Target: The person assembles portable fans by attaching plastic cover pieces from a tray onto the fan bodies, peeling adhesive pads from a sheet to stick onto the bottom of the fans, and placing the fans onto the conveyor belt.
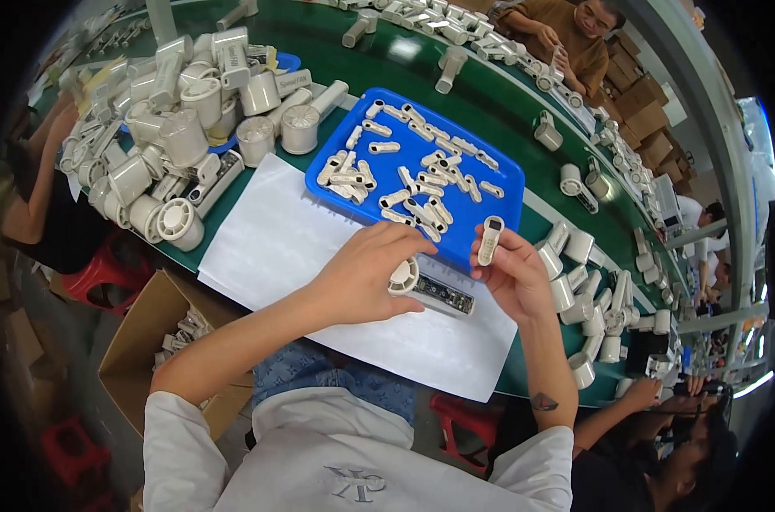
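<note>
While the left hand [364, 269] grips one fan [403, 275] over the paper [272, 235], its open handle [444, 294] slanting rightward, the right hand [521, 275] pinches one small cover [490, 241] beyond the handle's right end, long axis fore-and-aft. One tray [469, 213] holds dozens more covers [346, 178], too overlapped to count.

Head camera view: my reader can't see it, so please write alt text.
A person's left hand holds a white device with an exposed circuit board, and the right hand holds a small white piece near a blue tray of similar pieces.
</note>
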### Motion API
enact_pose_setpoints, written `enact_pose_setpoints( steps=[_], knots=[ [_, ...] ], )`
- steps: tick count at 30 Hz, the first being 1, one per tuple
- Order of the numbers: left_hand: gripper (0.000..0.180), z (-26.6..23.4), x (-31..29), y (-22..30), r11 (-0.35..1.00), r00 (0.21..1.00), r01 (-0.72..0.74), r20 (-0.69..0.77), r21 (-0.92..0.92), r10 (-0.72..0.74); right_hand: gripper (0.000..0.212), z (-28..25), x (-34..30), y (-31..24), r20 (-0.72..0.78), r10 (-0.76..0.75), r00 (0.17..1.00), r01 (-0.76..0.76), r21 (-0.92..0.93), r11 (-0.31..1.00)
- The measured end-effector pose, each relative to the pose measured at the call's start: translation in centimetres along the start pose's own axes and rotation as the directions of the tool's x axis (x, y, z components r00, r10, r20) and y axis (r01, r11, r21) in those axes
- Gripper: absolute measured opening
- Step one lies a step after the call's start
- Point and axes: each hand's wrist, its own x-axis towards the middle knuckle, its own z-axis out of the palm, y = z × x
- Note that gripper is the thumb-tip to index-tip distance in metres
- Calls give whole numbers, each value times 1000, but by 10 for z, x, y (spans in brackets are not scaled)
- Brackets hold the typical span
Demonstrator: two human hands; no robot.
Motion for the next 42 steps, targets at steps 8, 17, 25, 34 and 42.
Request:
enact_pose_setpoints(
  steps=[8,17,25,34,42],
  knots=[
    [56,2,7,-9,997,981,73,177,33,-78,31,16,-24,18,160,-311,937,269,-898,348],
    [48,22,0,-34,987,993,-12,-119,-161,-7,25,8,-23,78,-89,-275,957,213,-430,878],
    [33,8,6,12,895,946,74,-253,-441,-204,28,39,-36,55,-116,-530,840,499,-216,839],
    [42,4,13,29,856,893,-45,-406,-515,-197,31,86,-52,43,-207,-715,668,509,-574,641],
    [40,2,-8,10,931,982,-78,-189,-357,10,29,74,-50,30,-130,-628,767,498,-498,711]
  ],
)
